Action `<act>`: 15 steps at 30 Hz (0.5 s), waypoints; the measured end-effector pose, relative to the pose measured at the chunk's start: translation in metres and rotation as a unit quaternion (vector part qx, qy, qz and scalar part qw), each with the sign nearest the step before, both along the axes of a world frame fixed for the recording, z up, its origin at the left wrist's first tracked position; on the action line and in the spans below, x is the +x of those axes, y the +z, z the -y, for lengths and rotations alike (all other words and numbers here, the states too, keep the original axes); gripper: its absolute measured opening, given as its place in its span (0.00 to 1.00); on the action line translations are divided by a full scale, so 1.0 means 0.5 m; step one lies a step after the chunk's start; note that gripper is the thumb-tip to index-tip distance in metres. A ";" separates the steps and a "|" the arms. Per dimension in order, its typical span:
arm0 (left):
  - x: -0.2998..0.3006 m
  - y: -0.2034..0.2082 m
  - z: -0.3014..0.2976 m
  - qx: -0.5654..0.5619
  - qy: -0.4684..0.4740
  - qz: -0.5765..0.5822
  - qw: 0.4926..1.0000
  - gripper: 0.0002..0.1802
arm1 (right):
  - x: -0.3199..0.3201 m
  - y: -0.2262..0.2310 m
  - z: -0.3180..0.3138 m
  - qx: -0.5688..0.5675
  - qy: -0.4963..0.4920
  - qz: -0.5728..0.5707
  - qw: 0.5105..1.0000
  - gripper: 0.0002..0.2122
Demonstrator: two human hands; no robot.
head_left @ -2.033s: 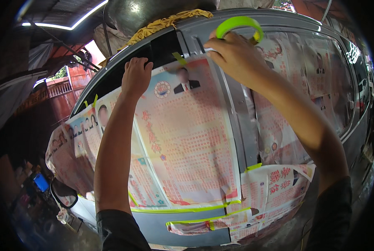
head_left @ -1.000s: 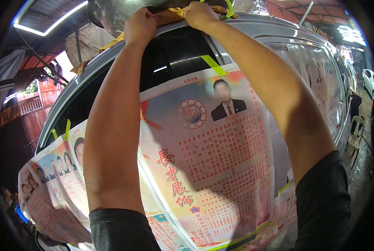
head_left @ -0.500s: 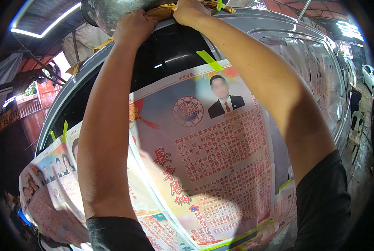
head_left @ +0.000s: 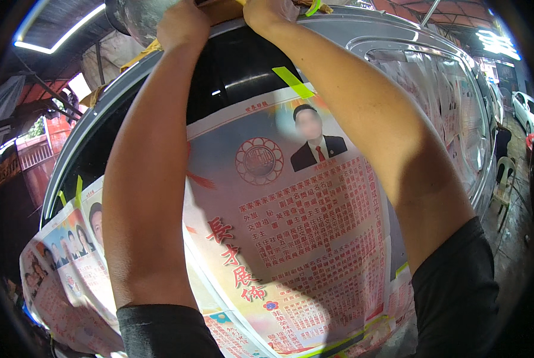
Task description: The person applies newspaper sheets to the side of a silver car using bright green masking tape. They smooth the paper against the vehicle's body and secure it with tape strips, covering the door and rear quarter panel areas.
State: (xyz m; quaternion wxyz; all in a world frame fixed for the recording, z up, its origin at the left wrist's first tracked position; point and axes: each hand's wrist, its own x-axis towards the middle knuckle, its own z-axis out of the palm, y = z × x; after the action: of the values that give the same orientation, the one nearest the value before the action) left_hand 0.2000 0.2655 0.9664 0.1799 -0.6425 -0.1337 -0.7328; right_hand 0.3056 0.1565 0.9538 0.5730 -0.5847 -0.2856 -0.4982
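Both my arms reach up to the roof edge of a grey vehicle (head_left: 332, 25). There a strip of crumpled brown masking paper (head_left: 222, 11) runs along the edge. My left hand (head_left: 183, 25) is closed at the strip's left end, its fingertips partly cut off by the upper border. A little to the right, my right hand (head_left: 269, 12) grips the same paper with bent fingers. Below them is a dark window (head_left: 243, 65), partly covered by a large printed newspaper sheet (head_left: 261, 197). Green tape (head_left: 292, 82) holds the sheet's top edge to the glass.
More newspaper (head_left: 70, 262) covers the vehicle on the left, with green tape strips (head_left: 79, 191) at its top. Plastic film and paper (head_left: 440, 95) mask the side windows. A rounded metallic object (head_left: 138, 18) sits above the roof. A plastic chair (head_left: 504, 179) and white car (head_left: 525, 110) stand far right.
The view has shifted slightly, so the newspaper sits lower and further left. Both hands appear higher, nearer the upper border, still at the brown paper.
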 end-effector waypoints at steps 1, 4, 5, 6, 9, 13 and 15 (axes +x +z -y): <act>0.000 0.005 -0.001 -0.019 -0.007 0.008 1.000 0.14 | 0.007 0.004 -0.007 0.017 0.002 -0.011 1.000 0.14; -0.029 0.023 -0.028 -0.040 -0.064 -0.086 0.993 0.14 | -0.007 -0.028 -0.004 0.004 0.018 0.045 0.999 0.15; -0.046 0.025 -0.041 -0.025 -0.058 -0.128 0.990 0.17 | -0.025 -0.042 0.009 -0.010 0.072 0.040 0.997 0.19; -0.058 0.042 -0.055 -0.012 0.005 -0.152 0.988 0.17 | -0.023 -0.036 0.018 -0.042 0.066 0.037 0.996 0.20; -0.033 0.083 -0.111 0.024 0.133 -0.211 0.968 0.23 | -0.013 -0.019 0.036 -0.131 0.036 0.012 0.991 0.24; -0.011 0.026 -0.071 0.008 0.099 -0.208 0.973 0.29 | -0.007 -0.019 0.026 -0.168 0.030 0.002 0.985 0.23; -0.018 0.011 -0.052 -0.009 0.068 -0.188 0.980 0.30 | -0.008 -0.022 0.025 -0.175 0.027 0.011 0.984 0.21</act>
State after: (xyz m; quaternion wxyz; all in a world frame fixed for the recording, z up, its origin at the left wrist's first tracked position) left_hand 0.1908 0.2916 0.9718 0.2458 -0.7595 -0.1473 -0.5841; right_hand 0.3013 0.1438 0.9428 0.4720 -0.6623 -0.3903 -0.4315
